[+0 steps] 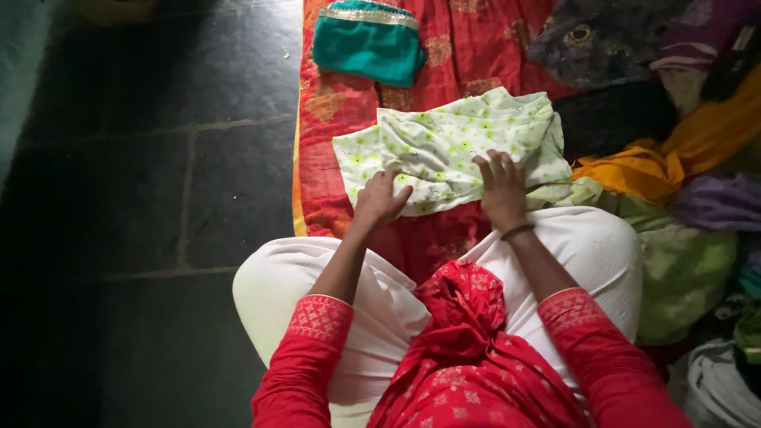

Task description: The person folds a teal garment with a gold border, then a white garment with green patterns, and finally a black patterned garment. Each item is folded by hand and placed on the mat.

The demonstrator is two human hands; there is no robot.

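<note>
White floral cloth (pixel 452 147) is partly folded on the red mat (pixel 476 47); left hand (pixel 379 198) and right hand (pixel 502 186) are pressed flat, fingers spread; folding looks unfinished.

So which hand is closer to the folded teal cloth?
Left. The left hand sits almost below the teal cloth; the right hand is farther over to the right.

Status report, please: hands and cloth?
Left hand and right hand flat on white floral cloth. Cloth on red quilt. Teal garment apart.
</note>
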